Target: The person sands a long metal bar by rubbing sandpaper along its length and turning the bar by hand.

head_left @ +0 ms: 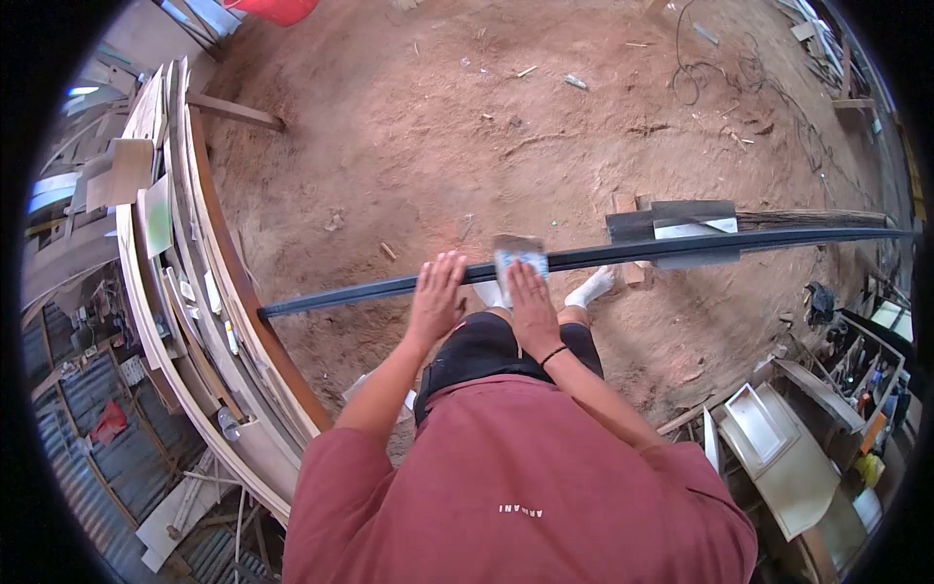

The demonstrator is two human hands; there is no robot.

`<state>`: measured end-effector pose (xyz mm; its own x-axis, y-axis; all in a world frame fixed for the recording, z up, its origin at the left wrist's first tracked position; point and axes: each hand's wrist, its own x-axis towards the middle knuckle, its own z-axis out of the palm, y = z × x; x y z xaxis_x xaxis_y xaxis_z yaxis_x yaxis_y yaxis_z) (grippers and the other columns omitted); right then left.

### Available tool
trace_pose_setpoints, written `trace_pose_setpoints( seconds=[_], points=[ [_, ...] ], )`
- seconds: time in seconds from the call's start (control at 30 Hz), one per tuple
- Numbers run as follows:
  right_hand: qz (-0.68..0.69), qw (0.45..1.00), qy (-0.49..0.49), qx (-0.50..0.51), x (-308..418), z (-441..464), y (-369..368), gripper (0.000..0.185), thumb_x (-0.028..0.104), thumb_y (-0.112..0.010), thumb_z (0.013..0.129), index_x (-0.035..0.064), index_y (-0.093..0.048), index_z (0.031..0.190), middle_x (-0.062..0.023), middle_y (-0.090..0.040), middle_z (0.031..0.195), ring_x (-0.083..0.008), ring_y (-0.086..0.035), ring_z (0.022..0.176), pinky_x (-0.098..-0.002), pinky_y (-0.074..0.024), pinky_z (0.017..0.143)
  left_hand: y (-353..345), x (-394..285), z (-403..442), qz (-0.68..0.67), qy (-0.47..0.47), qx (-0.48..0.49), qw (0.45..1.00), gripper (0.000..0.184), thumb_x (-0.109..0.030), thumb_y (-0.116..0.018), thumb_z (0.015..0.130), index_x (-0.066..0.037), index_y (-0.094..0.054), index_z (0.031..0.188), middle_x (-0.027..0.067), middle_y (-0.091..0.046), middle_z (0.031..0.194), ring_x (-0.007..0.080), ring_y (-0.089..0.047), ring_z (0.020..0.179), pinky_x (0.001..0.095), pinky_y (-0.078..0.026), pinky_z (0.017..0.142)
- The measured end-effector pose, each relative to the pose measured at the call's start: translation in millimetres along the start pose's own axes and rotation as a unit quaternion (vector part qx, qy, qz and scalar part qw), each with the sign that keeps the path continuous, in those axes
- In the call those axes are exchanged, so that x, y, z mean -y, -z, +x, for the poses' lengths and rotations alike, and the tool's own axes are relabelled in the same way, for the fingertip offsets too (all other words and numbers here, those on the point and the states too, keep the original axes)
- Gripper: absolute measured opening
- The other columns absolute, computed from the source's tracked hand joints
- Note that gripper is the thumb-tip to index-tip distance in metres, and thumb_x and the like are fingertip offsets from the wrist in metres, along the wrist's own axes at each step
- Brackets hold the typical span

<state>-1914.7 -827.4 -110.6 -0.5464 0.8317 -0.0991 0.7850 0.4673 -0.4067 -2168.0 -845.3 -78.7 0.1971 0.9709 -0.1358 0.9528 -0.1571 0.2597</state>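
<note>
A long dark strip [370, 293] runs across the view in front of my body, from the wooden boards at the left to the far right. My left hand [440, 292] rests on it with its fingers laid over the top. Further right, my right hand [531, 302] presses a sheet of printed paper-like material [510, 255] against the strip, its fingers stretched over the sheet. The sheet is folded over the strip and sticks up beyond my fingertips. The underside of both hands is hidden.
Stacked long boards [209, 243] stand at the left. Dark flat pieces [696, 212] and bricks [632, 273] lie under the strip at the right. A cluttered crate [880, 375] and a pale panel [783, 457] are at the lower right. A cable [693, 83] lies on the dirt floor.
</note>
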Motion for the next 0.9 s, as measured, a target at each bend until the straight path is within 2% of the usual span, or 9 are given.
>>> trace_pose_setpoints(
  seconds=[0.07, 0.17, 0.33, 0.43, 0.5, 0.57, 0.63, 0.7, 0.9],
  points=[
    [-0.007, 0.999, 0.050, 0.019, -3.5, 4.1, -2.5, 0.074, 0.012, -0.046, 0.102, 0.0015, -0.024, 0.172, -0.0138, -0.026, 0.180, -0.0286, -0.023, 0.167, -0.0457, -0.0182, 0.136, 7.1, 44.0, -19.5, -0.011, 0.039, -0.002, 0.999, 0.091, -0.024, -0.084, 0.083, -0.006, -0.041, 0.161, 0.0177, -0.049, 0.161, 0.0354, -0.044, 0.152, 0.0507, -0.033, 0.126],
    [0.057, 0.987, -0.106, -0.110, -86.2, -1.4, 45.8, 0.074, 0.002, -0.048, 0.098, 0.0061, -0.033, 0.170, -0.0166, -0.039, 0.173, -0.0339, -0.034, 0.162, -0.0513, -0.0234, 0.134, 20.8, 93.9, -37.6, -0.017, 0.079, 0.007, 0.997, 0.071, -0.020, -0.083, 0.083, -0.006, -0.053, 0.146, 0.0160, -0.061, 0.141, 0.0346, -0.056, 0.136, 0.0485, -0.042, 0.114],
    [-0.164, 0.935, -0.247, -0.194, -276.7, -33.3, 128.9, 0.071, -0.004, -0.047, 0.099, 0.0055, -0.036, 0.169, -0.0172, -0.039, 0.173, -0.0385, -0.035, 0.160, -0.0523, -0.0255, 0.133, 25.3, 118.5, -41.4, -0.018, 0.078, 0.048, 0.996, 0.037, -0.008, -0.078, 0.083, -0.007, -0.063, 0.117, 0.0119, -0.067, 0.106, 0.0350, -0.065, 0.107, 0.0474, -0.046, 0.095],
    [-0.120, 0.938, -0.217, -0.244, -257.5, -22.2, 86.2, 0.075, -0.005, -0.046, 0.098, 0.0056, -0.031, 0.171, -0.0174, -0.033, 0.176, -0.0354, -0.028, 0.164, -0.0525, -0.0200, 0.135, 25.3, 116.4, -40.5, -0.014, 0.082, 0.044, 0.996, 0.035, -0.008, -0.077, 0.085, -0.007, -0.063, 0.117, 0.0118, -0.067, 0.107, 0.0345, -0.065, 0.108, 0.0471, -0.046, 0.095],
    [0.045, 0.956, -0.171, -0.234, -131.7, 2.9, 58.4, 0.074, 0.000, -0.046, 0.098, 0.0052, -0.031, 0.171, -0.0216, -0.036, 0.173, -0.0358, -0.030, 0.163, -0.0518, -0.0189, 0.135, 15.8, 120.9, -45.9, -0.006, 0.085, 0.034, 0.996, 0.039, -0.017, -0.081, 0.085, -0.008, -0.063, 0.119, 0.0120, -0.067, 0.108, 0.0343, -0.065, 0.109, 0.0471, -0.046, 0.095],
    [0.112, 0.982, -0.103, -0.111, -32.0, 14.6, 1.8, 0.073, 0.004, -0.046, 0.100, -0.0001, -0.028, 0.170, -0.0227, -0.034, 0.174, -0.0346, -0.029, 0.164, -0.0520, -0.0180, 0.135, 7.3, 124.5, -46.6, 0.001, 0.087, 0.023, 0.996, 0.044, -0.026, -0.085, 0.086, -0.009, -0.063, 0.120, 0.0121, -0.067, 0.109, 0.0340, -0.065, 0.110, 0.0472, -0.046, 0.096],
    [0.062, 0.997, 0.033, -0.019, 51.9, 13.0, -38.6, 0.072, 0.008, -0.046, 0.100, 0.0055, -0.032, 0.171, -0.0158, -0.033, 0.177, -0.0307, -0.030, 0.165, -0.0479, -0.0229, 0.135, 3.3, 123.8, -48.4, 0.035, 0.095, 0.021, 0.995, 0.046, -0.027, -0.085, 0.085, -0.008, -0.062, 0.119, 0.0125, -0.066, 0.109, 0.0343, -0.064, 0.110, 0.0475, -0.046, 0.096],
    [0.053, 0.995, 0.086, -0.008, 50.9, 11.9, -31.7, 0.073, 0.009, -0.046, 0.100, 0.0059, -0.030, 0.172, -0.0136, -0.032, 0.178, -0.0276, -0.027, 0.166, -0.0479, -0.0197, 0.136, 4.3, 119.7, -48.0, 0.035, 0.098, 0.006, 0.995, 0.045, -0.026, -0.084, 0.085, -0.007, -0.061, 0.119, 0.0126, -0.065, 0.109, 0.0343, -0.064, 0.109, 0.0474, -0.046, 0.096],
    [-0.056, 0.964, -0.165, -0.199, -155.0, -9.8, 54.4, 0.075, 0.001, -0.048, 0.100, 0.0110, -0.031, 0.172, -0.0107, -0.034, 0.177, -0.0316, -0.029, 0.164, -0.0520, -0.0176, 0.135, -4.7, 121.9, -51.9, 0.040, 0.102, -0.026, 0.994, 0.028, -0.020, -0.074, 0.090, -0.009, -0.062, 0.113, 0.0104, -0.067, 0.108, 0.0319, -0.064, 0.108, 0.0465, -0.046, 0.095]
  ],
)
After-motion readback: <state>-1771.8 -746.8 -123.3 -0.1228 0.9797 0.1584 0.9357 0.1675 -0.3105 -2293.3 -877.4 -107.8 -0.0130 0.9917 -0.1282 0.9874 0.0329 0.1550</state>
